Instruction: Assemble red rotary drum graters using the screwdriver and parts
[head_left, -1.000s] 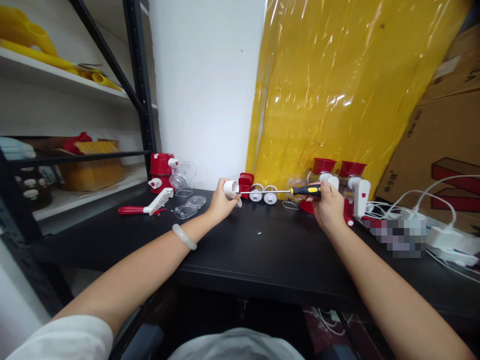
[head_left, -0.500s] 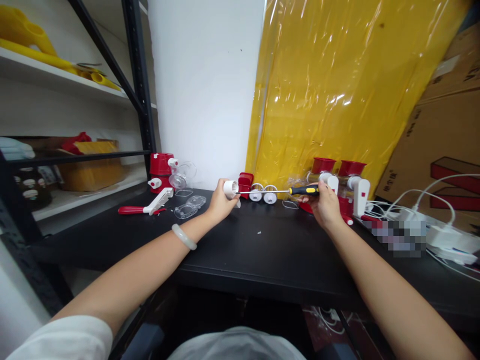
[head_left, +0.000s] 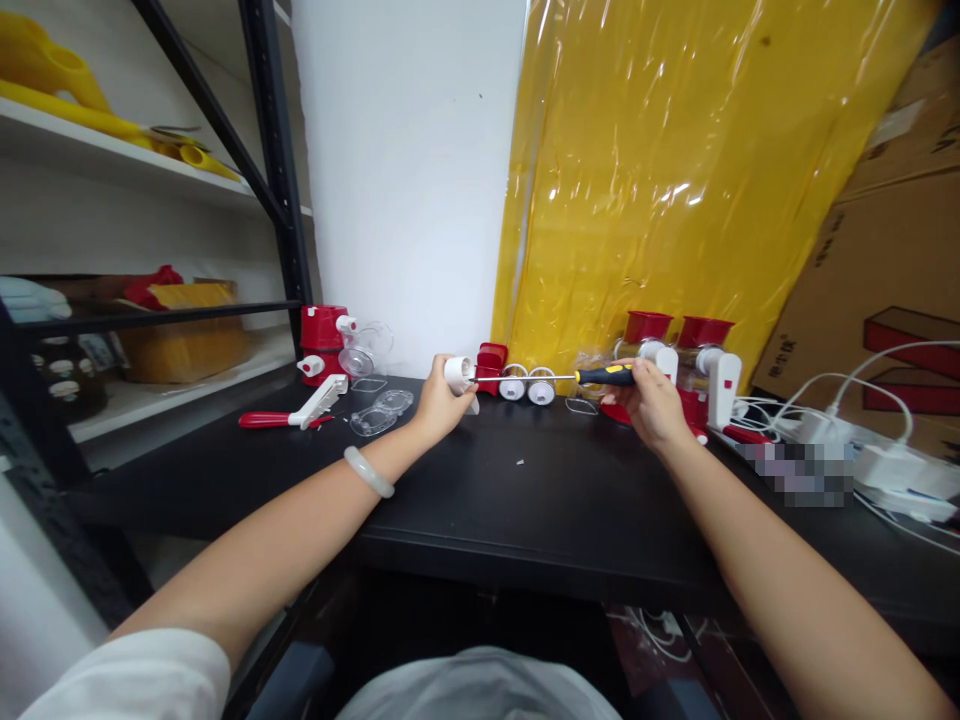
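Observation:
My left hand [head_left: 441, 398] is closed round a white round plastic part [head_left: 458, 374], held above the black table with its hollow end facing right. In my right hand [head_left: 654, 400] is the black and yellow handle of a screwdriver [head_left: 604, 376]. The screwdriver lies level, and its long metal shaft reaches left to the white part's rim; whether the tip is inside I cannot tell. Behind the shaft stand two white-rimmed cylinders [head_left: 527, 386] and a red plastic piece [head_left: 491, 368].
On the left are a red plastic housing [head_left: 324, 345], a red-handled white crank [head_left: 300, 411] and clear plastic pieces [head_left: 381, 412]. Two red-topped devices [head_left: 697, 345] stand at the right, near white cables and chargers [head_left: 889, 465]. A shelf rack [head_left: 274, 180] borders the table [head_left: 480, 510].
The screwdriver's handle has risen slightly and its shaft still meets the white part. My right hand's fingers have shifted a little on the handle. My left hand stays nearly in place.

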